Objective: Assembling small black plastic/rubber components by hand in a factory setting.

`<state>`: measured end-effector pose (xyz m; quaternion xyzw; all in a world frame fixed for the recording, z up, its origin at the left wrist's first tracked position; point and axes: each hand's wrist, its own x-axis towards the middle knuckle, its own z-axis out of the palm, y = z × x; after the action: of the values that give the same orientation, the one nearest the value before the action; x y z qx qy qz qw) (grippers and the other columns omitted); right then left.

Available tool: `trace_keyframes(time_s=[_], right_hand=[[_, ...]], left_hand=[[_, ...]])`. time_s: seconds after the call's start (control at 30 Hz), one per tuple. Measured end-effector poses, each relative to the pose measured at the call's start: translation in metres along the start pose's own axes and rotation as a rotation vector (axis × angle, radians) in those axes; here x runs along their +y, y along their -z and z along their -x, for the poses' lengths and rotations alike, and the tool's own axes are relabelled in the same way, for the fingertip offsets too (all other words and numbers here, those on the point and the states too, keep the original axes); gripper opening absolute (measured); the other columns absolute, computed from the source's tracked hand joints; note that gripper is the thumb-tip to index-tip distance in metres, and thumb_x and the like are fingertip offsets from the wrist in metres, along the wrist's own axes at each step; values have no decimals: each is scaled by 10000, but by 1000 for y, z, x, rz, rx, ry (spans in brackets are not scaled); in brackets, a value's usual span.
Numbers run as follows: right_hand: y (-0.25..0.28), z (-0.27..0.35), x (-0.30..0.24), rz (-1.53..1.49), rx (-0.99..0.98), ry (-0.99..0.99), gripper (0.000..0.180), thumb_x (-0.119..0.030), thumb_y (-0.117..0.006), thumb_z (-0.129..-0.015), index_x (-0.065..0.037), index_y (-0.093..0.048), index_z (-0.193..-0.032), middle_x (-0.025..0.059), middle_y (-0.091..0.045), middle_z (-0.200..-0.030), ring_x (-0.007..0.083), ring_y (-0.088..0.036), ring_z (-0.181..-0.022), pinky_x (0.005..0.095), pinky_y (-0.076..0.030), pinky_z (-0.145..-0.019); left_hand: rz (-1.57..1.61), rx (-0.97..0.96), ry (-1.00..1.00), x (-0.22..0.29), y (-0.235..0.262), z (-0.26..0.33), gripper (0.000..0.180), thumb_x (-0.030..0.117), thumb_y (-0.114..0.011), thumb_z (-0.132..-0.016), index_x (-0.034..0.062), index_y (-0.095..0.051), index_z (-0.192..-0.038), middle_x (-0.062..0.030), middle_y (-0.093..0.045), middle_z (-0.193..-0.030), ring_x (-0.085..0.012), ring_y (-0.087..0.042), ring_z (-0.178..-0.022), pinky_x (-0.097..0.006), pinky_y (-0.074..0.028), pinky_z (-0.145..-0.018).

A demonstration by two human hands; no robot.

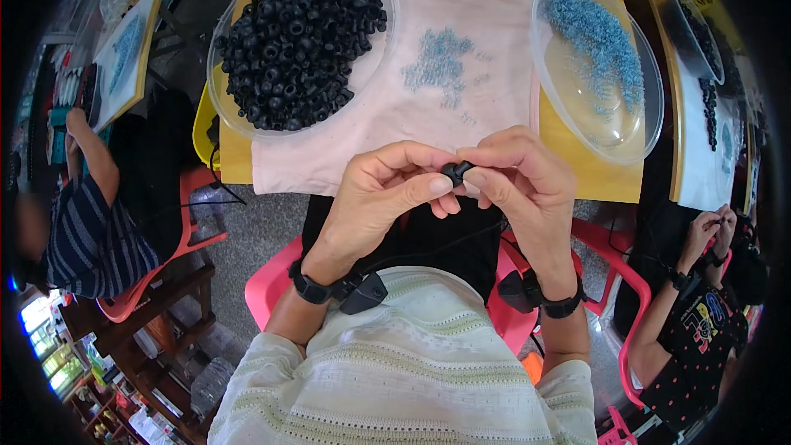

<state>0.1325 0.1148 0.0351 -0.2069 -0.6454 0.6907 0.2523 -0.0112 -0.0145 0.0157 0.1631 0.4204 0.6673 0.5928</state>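
Close together over the table's near edge, my left hand (371, 194) and my right hand (534, 185) pinch a small black rubber piece (456, 172) between thumbs and fingertips. Part of the piece is covered by the fingers. Beyond them, small blue pieces (437, 62), too fine to name, lie loosely spread on a pale pink cloth (395, 136). To the left is a round clear tub (381, 66) heaped with black rubber pieces (288, 49) that have round openings. An oval clear tub (606, 144) on the right holds more small blue pieces (597, 37).
A yellow tabletop (585, 177) shows around the cloth. One co-worker (99, 214) sits at the left, another (700, 313) at the right with both hands raised together. Red plastic chairs (194, 214) stand nearby. A yellow container (206, 128) is beside the round tub.
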Motion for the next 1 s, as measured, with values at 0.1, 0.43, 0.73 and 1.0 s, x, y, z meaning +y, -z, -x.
trace_keyframes(time_s=[0.1, 0.43, 0.73, 1.0], right_hand=[[-3, 1, -1, -77, 22, -70, 138, -19, -672, -880, 8, -687, -1015, 53, -634, -924, 91, -621, -774, 206, -476, -596], [5, -3, -9, -97, 34, -20, 136, 16, -663, -879, 24, -678, -1014, 77, -635, -946, 117, -650, -794, 218, -525, -655], [29, 6, -15, 235, 254, 232, 118, 7, -689, -849, 25, -676, -965, 108, -655, -857, 161, -635, -755, 265, -500, -656], [47, 19, 3, 302, 363, 387, 125, -55, -689, -844, 18, -656, -940, 98, -614, -828, 240, -611, -748, 319, -481, -652]], left_hand=[[-67, 36, -26, 1, -3, -2, 192, 28, -626, -914, -33, -623, -1096, -126, -681, -942, -164, -667, -776, -287, -562, -712], [-149, 35, -89, 11, -16, -7, 201, -17, -661, -882, -44, -621, -1077, -118, -685, -964, -163, -671, -838, -274, -556, -757], [-307, 96, -46, 8, -48, -34, 177, -71, -657, -844, -45, -628, -1017, -119, -688, -914, -167, -675, -758, -284, -568, -689], [-332, 50, -234, -17, -61, -48, 169, -46, -658, -843, -39, -634, -1010, -102, -661, -897, -166, -638, -715, -275, -529, -672]])
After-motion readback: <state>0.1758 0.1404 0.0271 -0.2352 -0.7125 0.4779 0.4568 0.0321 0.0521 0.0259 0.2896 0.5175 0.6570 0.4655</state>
